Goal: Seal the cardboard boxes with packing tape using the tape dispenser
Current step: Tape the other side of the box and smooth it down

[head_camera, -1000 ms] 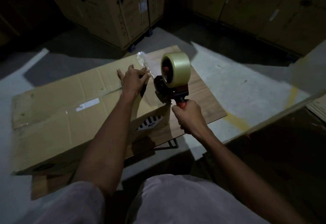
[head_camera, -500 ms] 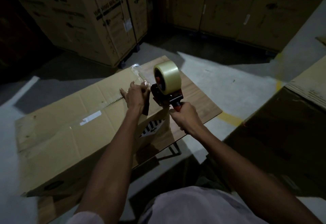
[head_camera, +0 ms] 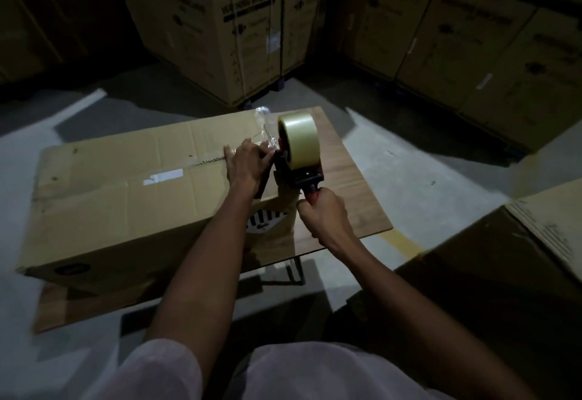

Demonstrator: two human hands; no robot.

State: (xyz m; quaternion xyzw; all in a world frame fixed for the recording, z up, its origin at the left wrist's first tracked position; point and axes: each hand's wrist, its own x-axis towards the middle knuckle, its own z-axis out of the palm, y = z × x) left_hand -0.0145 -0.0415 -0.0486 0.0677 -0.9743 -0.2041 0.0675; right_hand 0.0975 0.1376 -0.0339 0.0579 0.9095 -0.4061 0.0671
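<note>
Head view — left hand (head_camera: 248, 168) flat, pressing tape onto cardboard box (head_camera: 126, 185); right hand (head_camera: 324, 213) grips tape dispenser (head_camera: 299, 154) handle

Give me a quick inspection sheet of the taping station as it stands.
Surface: wooden board on a metal frame.
Job's things: cardboard box lying flat, seam open; tape dispenser at its right end; loose tape crumpled there.
Clutter: white label on the box.
Hands: left hand presses the tape end; right hand grips the handle.
Cables: nothing seen.
Surroundings: stacked LG cartons, another box right.
</note>
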